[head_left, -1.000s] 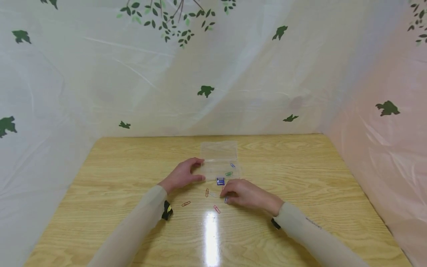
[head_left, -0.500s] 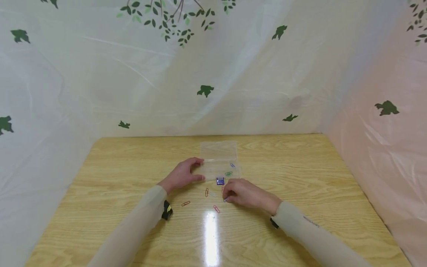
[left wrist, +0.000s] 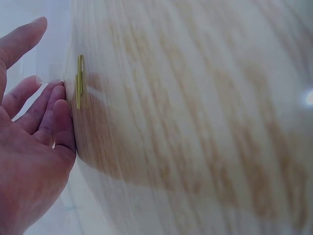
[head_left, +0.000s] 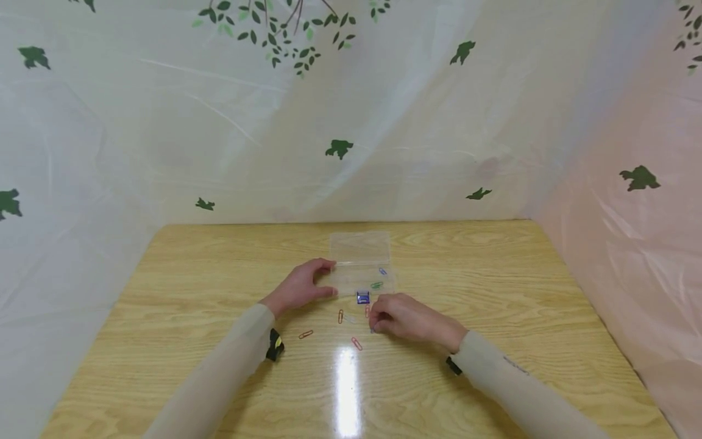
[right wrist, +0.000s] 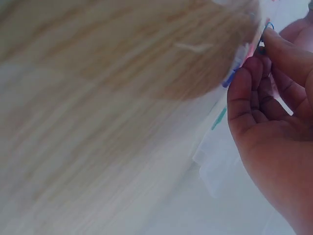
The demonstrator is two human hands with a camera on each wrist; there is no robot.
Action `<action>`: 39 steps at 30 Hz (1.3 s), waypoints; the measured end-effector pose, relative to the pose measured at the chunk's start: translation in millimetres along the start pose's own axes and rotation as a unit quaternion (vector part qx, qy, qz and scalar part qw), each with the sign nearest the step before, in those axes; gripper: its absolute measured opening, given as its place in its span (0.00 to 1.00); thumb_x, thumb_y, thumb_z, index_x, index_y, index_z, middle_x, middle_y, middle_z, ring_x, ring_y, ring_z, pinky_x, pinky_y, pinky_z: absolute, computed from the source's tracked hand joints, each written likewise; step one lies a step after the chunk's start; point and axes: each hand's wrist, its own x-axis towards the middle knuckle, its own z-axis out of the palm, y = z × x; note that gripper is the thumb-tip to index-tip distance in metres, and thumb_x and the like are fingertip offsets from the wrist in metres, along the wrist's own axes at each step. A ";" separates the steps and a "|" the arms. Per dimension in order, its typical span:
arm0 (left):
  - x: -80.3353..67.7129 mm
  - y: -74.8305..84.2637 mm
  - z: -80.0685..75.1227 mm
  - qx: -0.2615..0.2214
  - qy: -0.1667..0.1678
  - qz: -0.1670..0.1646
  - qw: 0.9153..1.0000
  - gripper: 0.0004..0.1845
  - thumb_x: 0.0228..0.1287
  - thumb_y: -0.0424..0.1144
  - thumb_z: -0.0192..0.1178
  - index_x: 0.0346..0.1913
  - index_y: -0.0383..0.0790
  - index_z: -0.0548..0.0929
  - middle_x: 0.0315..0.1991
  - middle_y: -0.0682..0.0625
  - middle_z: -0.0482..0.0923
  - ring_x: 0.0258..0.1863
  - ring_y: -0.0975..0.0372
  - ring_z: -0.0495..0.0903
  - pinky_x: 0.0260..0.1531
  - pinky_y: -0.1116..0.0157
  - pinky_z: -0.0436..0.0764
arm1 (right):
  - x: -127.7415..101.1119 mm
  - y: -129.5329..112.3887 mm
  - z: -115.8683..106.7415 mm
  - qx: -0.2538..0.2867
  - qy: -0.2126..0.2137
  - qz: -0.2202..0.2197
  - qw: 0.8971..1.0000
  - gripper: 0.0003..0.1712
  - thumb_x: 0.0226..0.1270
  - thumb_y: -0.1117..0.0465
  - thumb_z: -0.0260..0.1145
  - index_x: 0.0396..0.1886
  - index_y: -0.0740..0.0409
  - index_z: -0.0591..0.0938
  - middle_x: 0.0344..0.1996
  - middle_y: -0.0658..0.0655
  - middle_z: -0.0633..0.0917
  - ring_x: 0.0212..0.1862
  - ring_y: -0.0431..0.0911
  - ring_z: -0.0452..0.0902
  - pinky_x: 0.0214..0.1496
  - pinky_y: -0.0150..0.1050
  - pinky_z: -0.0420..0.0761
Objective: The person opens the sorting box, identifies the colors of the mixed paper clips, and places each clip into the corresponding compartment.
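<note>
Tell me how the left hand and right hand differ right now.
Grip: the right hand pinches a blue clip; the left hand shows no clip.
Shape: the left hand's thumb and index finger are spread apart, while the right hand's fingers are drawn together.
Place: the left hand is at the box's left end; the right hand is nearer the person than the box.
Shared: both are bare, below beige sleeves.

Table (head_left: 466, 262), one, wood-grained: is stretching before me. Back sheet (head_left: 247, 164), pale: is hanging behind the far edge, creasing. Left sheet (head_left: 60, 292), whitish: is running down one side. Right sheet (head_left: 598, 244), pinkish: is wrinkling along the other. Leafy branch (head_left: 272, 40): is drooping at the top. Green bird shapes (head_left: 339, 149): are dotting all three sheets. Glare (head_left: 347, 390), white strip: is shining on the near wood.
</note>
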 end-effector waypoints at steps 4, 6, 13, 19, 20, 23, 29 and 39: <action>-0.3 -0.3 -0.2 -0.001 0.002 0.005 1.000 0.36 0.64 0.42 0.74 0.72 0.38 0.73 0.67 0.43 0.76 0.68 0.49 0.73 0.72 0.50 0.67 | -2.2 0.9 -3.4 0.025 0.016 0.002 1.000 0.03 0.73 0.62 0.70 0.38 0.49 0.87 0.37 0.41 0.84 0.41 0.35 0.79 0.47 0.34 0.82; -0.4 -0.7 -0.4 -0.002 0.002 0.006 1.000 0.35 0.64 0.42 0.74 0.72 0.38 0.73 0.66 0.43 0.77 0.68 0.50 0.73 0.72 0.50 0.67 | -3.3 1.0 -4.7 0.030 0.027 0.002 0.999 0.03 0.73 0.61 0.70 0.38 0.48 0.88 0.38 0.41 0.85 0.42 0.35 0.79 0.47 0.34 0.83; -0.3 -3.6 0.2 0.003 0.004 0.014 1.000 0.35 0.64 0.42 0.74 0.71 0.38 0.74 0.65 0.44 0.77 0.67 0.50 0.74 0.72 0.50 0.68 | -10.3 -1.9 -12.5 0.067 0.072 0.024 0.995 0.04 0.72 0.64 0.70 0.41 0.51 0.89 0.40 0.45 0.88 0.43 0.37 0.81 0.47 0.35 0.84; -0.7 -2.8 1.0 0.001 0.006 0.003 1.000 0.35 0.64 0.42 0.74 0.72 0.39 0.74 0.65 0.44 0.77 0.67 0.50 0.73 0.72 0.51 0.68 | -13.7 0.4 -17.6 0.077 0.112 0.019 0.991 0.05 0.71 0.67 0.70 0.41 0.53 0.89 0.39 0.46 0.88 0.41 0.37 0.81 0.45 0.34 0.84; -0.7 -2.8 1.3 0.002 0.006 0.003 1.000 0.35 0.64 0.42 0.74 0.72 0.39 0.74 0.65 0.44 0.77 0.67 0.50 0.73 0.72 0.51 0.68 | -14.0 1.0 -18.3 0.076 0.118 0.017 0.990 0.05 0.71 0.67 0.70 0.41 0.53 0.89 0.39 0.47 0.88 0.41 0.37 0.81 0.44 0.34 0.85; -0.7 -2.7 1.9 0.004 0.007 0.004 1.000 0.35 0.64 0.42 0.74 0.72 0.38 0.74 0.65 0.44 0.77 0.67 0.50 0.74 0.72 0.51 0.69 | -14.9 2.0 -20.4 0.080 0.134 0.018 0.988 0.03 0.71 0.65 0.70 0.41 0.53 0.88 0.37 0.46 0.87 0.39 0.37 0.80 0.42 0.34 0.84; -0.4 -2.9 2.4 0.004 0.008 0.005 1.000 0.35 0.64 0.43 0.74 0.72 0.39 0.74 0.66 0.44 0.77 0.67 0.50 0.74 0.72 0.51 0.68 | -14.9 1.4 -25.7 0.079 0.171 0.023 0.982 0.03 0.71 0.65 0.71 0.41 0.54 0.88 0.36 0.46 0.86 0.38 0.38 0.79 0.40 0.35 0.84; -0.9 -5.2 5.3 0.001 0.013 0.007 1.000 0.35 0.64 0.43 0.74 0.72 0.39 0.74 0.65 0.44 0.78 0.67 0.50 0.74 0.72 0.51 0.68 | -10.4 6.1 -34.3 0.071 0.234 0.038 0.969 0.04 0.70 0.68 0.71 0.41 0.57 0.89 0.39 0.50 0.88 0.40 0.41 0.82 0.41 0.35 0.85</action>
